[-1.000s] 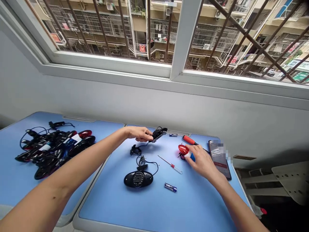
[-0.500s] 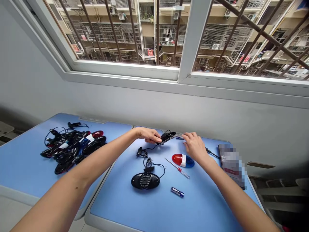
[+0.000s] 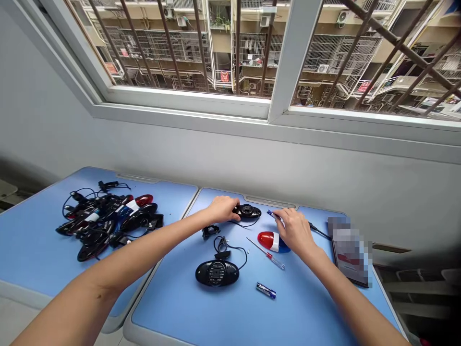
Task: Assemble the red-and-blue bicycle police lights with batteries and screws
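Observation:
At the back of the blue table, my left hand (image 3: pixel 224 208) grips the left end of a black oval housing (image 3: pixel 248 211), whose round grille faces up. A blue battery (image 3: pixel 272 214) is pinched in my right hand (image 3: pixel 293 227), just above the table. Below that hand lies a red, white and blue oval cover (image 3: pixel 268 239), its blue end partly hidden. Beside it rests a screwdriver (image 3: pixel 271 257) with a red and clear handle. Nearer the front are a second black oval housing (image 3: pixel 217 273) with a cable and another blue battery (image 3: pixel 266 290).
A pile of black, red and blue oval units (image 3: pixel 108 216) with cables covers part of the left table (image 3: pixel 32 240). A flat, blurred-out object (image 3: pixel 348 252) with a black cable lies at the right edge. The wall and barred window stand behind the tables.
My left hand has lowered the black housing and turned it grille side up. My right hand has picked up the back battery and moved slightly toward the front.

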The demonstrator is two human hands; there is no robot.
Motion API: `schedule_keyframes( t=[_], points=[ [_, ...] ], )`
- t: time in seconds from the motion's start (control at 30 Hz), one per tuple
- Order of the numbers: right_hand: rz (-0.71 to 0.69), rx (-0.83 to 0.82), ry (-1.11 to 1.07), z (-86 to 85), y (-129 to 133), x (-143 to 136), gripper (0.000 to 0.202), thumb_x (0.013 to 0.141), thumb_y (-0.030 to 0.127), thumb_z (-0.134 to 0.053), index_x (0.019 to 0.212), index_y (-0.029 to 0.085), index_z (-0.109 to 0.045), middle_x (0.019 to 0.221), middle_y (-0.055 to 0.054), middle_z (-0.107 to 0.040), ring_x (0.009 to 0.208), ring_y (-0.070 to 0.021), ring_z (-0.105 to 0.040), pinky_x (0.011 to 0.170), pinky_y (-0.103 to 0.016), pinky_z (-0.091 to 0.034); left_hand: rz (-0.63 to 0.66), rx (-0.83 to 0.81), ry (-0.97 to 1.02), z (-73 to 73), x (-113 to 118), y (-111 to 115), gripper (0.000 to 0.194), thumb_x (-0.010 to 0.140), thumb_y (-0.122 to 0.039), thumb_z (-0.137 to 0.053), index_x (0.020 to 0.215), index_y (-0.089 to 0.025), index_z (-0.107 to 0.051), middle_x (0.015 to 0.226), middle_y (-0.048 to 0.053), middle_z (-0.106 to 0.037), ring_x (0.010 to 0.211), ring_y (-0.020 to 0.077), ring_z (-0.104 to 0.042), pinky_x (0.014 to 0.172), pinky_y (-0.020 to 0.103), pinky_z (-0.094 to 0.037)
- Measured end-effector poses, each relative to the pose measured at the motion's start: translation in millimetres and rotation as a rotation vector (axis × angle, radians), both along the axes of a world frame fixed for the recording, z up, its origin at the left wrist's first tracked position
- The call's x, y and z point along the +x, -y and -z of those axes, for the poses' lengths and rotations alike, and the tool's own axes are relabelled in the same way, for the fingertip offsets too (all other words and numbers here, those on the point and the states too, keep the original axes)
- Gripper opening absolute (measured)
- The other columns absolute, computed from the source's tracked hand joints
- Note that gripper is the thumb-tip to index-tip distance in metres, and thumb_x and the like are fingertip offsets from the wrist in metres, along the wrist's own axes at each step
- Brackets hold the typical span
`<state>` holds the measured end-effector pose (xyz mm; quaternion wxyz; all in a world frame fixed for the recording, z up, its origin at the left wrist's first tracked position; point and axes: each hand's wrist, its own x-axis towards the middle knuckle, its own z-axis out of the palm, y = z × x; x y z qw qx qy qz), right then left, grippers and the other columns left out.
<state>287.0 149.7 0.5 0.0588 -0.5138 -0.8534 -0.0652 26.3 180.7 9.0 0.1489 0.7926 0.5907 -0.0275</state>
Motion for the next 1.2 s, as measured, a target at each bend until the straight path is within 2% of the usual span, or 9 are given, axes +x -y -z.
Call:
schedule_keyframes(
  t=[0.17, 0.3, 0.4, 0.57, 0.73, 0.87, 0.97, 1.1, 1.2],
  points=[
    [-0.215, 0.015, -0.109, 21.5, 62.2, -20.1, 0.02, 0.089, 0.012, -0.055, 0.106, 0.019, -0.064, 0.097, -0.008, -0.069, 0.087, -0.0218, -0.056, 0.072, -0.033, -0.033, 0.01, 0.044, -0.007, 5.9, 4.0, 5.7, 0.049, 0.078, -0.046, -0.069, 0.12, -0.023, -0.062, 0.099, 0.01, -0.074, 0.098, 0.0326, -0.067, 0.077, 0.033, -0.046],
    [-0.218, -0.014, -0.09, 28.5, 84.8, -31.7, 0.01, 0.088, 0.017, -0.06, 0.097, 0.019, -0.064, 0.095, -0.007, -0.068, 0.089, -0.0223, -0.056, 0.07, -0.033, -0.037, 0.039, 0.044, 0.011, 7.4, 1.2, 11.5, 0.053, 0.079, -0.045, -0.067, 0.126, -0.023, -0.061, 0.097, 0.01, -0.074, 0.098, 0.0329, -0.067, 0.077, 0.033, -0.046],
    [-0.167, -0.072, -0.182, 12.9, 72.3, -12.7, 0.016, 0.093, 0.027, -0.057, 0.106, 0.023, -0.065, 0.107, -0.006, -0.069, 0.097, -0.0212, -0.056, 0.076, -0.032, -0.043, 0.047, 0.034, 0.035, 7.6, -5.0, 15.0, 0.062, 0.079, -0.049, -0.066, 0.135, -0.023, -0.055, 0.099, 0.011, -0.073, 0.099, 0.0341, -0.066, 0.077, 0.034, -0.046],
    [0.196, -0.014, -0.234, -9.4, 20.5, 41.8, 0.03, 0.092, 0.02, -0.053, 0.119, 0.021, -0.064, 0.121, -0.01, -0.065, 0.11, -0.0267, -0.053, 0.083, -0.037, -0.048, 0.026, 0.008, 0.131, 4.3, -14.9, 15.6, 0.064, 0.079, -0.049, -0.063, 0.137, -0.022, -0.055, 0.094, 0.01, -0.072, 0.095, 0.0329, -0.064, 0.075, 0.033, -0.045],
    [0.159, -0.03, -0.292, -7.1, 6.3, 44.8, 0.032, 0.092, 0.022, -0.051, 0.122, 0.019, -0.062, 0.128, -0.01, -0.062, 0.115, -0.0271, -0.051, 0.089, -0.039, -0.049, -0.044, -0.013, 0.295, -10.7, -33.4, 25.1, 0.051, 0.087, -0.052, -0.053, 0.126, -0.021, -0.062, 0.085, 0.005, -0.068, 0.078, 0.0224, -0.061, 0.067, 0.027, -0.042],
    [-0.117, -0.121, -0.403, -4.9, 35.0, 19.3, 0.031, 0.091, 0.025, -0.055, 0.122, 0.021, -0.06, 0.126, -0.008, -0.062, 0.113, -0.0243, -0.054, 0.091, -0.039, -0.05, -0.119, -0.039, 0.489, -26.2, -54.0, 69.8, 0.043, 0.09, -0.051, -0.049, 0.111, -0.019, -0.068, 0.074, 0.001, -0.065, 0.059, 0.0147, -0.05, 0.058, 0.024, -0.036],
    [-0.306, -0.191, -0.427, -3.1, 64.0, 5.8, 0.027, 0.092, 0.022, -0.055, 0.118, 0.022, -0.061, 0.12, -0.008, -0.065, 0.106, -0.023, -0.057, 0.086, -0.038, -0.051, -0.105, -0.06, 0.387, -30.8, -62.0, 122.1, 0.039, 0.086, -0.052, -0.059, 0.11, -0.024, -0.071, 0.069, -0.001, -0.065, 0.058, 0.0151, -0.053, 0.059, 0.024, -0.036],
    [-0.323, -0.256, -0.321, 6.5, 98.3, -1.7, 0.02, 0.091, 0.026, -0.057, 0.11, 0.023, -0.063, 0.109, -0.009, -0.067, 0.098, -0.0242, -0.059, 0.075, -0.036, -0.053, -0.112, -0.118, 0.102, -17.4, -63.3, 175.9, 0.067, 0.073, -0.053, -0.075, 0.134, -0.032, -0.058, 0.08, 0.003, -0.073, 0.075, 0.0258, -0.066, 0.067, 0.028, -0.04],
    [-0.306, -0.265, -0.233, 17.9, 115.4, -3.6, 0.019, 0.089, 0.027, -0.06, 0.107, 0.023, -0.063, 0.107, -0.009, -0.067, 0.094, -0.0248, -0.061, 0.072, -0.037, -0.055, -0.122, -0.143, 0.002, 2.3, -60.2, 189.5, 0.07, 0.076, -0.049, -0.073, 0.14, -0.032, -0.051, 0.094, 0.008, -0.076, 0.086, 0.0325, -0.069, 0.069, 0.031, -0.042]
  ],
)
